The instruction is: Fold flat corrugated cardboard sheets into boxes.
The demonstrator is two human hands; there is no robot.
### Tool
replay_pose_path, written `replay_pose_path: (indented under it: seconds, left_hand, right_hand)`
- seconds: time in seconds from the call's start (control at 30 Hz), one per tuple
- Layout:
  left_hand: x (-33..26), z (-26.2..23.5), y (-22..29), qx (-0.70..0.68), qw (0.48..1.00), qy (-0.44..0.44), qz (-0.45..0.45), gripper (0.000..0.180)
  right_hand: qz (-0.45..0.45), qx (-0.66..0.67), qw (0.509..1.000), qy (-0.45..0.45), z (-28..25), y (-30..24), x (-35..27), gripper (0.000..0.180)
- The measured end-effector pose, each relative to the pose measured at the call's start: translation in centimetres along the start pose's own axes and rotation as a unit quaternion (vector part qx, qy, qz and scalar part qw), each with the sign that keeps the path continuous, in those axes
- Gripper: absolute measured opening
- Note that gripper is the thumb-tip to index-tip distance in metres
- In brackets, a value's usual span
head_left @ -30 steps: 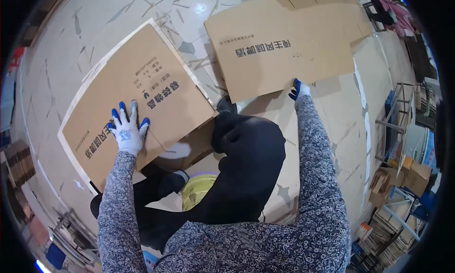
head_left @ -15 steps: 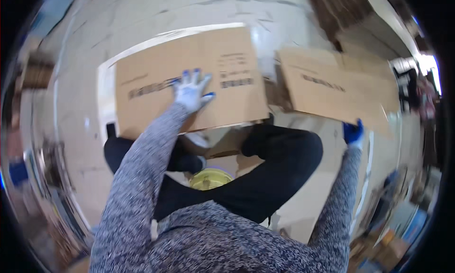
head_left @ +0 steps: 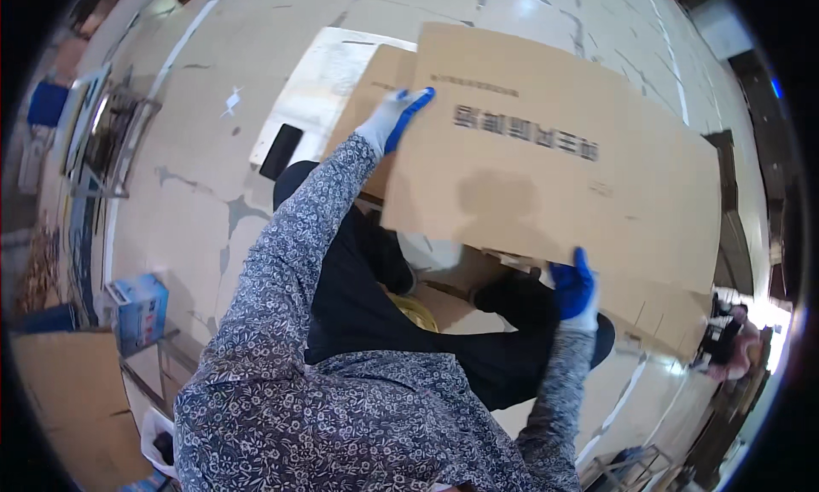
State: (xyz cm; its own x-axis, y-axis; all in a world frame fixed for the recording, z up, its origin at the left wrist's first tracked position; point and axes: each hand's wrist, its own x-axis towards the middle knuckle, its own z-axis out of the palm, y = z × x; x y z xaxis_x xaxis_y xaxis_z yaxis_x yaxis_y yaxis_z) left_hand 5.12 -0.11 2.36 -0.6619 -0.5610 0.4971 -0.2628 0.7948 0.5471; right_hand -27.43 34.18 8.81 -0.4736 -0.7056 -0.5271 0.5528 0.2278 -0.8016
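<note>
A large flattened cardboard box [head_left: 529, 176] with dark print spans the space in front of me, tilted, its far right part reaching out over the floor. My left hand [head_left: 397, 121], in a white glove with blue palm, grips its left edge. Along the near edge, my right hand [head_left: 574, 291] in a matching glove pinches the cardboard, thumb on top. Partly covered by this sheet, another brown cardboard piece [head_left: 367, 91] lies on a white board [head_left: 299, 99]. A black phone [head_left: 280, 152] rests at that board's near left corner.
Between my crossed legs sits a yellow container [head_left: 416, 311], mostly hidden. Left are a metal frame [head_left: 107, 151], a blue box [head_left: 141, 308] and a big brown carton [head_left: 72, 398]. Stacked brown cardboard [head_left: 729, 219] stands beyond the sheet's right end.
My left hand has left the printed face of the lower cardboard for the other sheet's left edge. That sheet has swung leftward over the lower one, with my right hand following. My view has turned.
</note>
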Motion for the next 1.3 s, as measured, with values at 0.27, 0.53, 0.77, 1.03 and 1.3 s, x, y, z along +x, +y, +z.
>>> replay_pose_path:
  seconds: [0.27,0.53,0.77,1.03,1.3]
  left_hand:
    - [-1.2,-5.0,-3.6,0.039,0.843,-0.066,-0.532,0.069]
    - [-3.0,-1.1,-7.0,0.064,0.813,-0.036,-0.578,0.079]
    - [-4.1,-2.1,-8.7,0.005,0.836,-0.047,-0.547,0.081]
    - [-4.3,-0.3,-11.0,0.193,0.853,-0.126,-0.468,0.071]
    - [-5.2,-1.6,-14.5,0.039,0.891,-0.053,-0.449,0.052]
  right_hand:
    - [0.186,0.158,0.961,-0.130,9.3,13.8,5.3,0.040]
    - [0.255,-0.005,0.962,-0.095,9.9,15.1,7.0,0.055]
    - [0.329,-0.042,0.941,-0.066,11.0,15.3,6.9,0.064]
    - [0.347,0.035,0.929,-0.127,9.0,18.0,8.9,0.063]
    - [0.360,-0.029,0.928,-0.086,10.5,15.0,7.1,0.086]
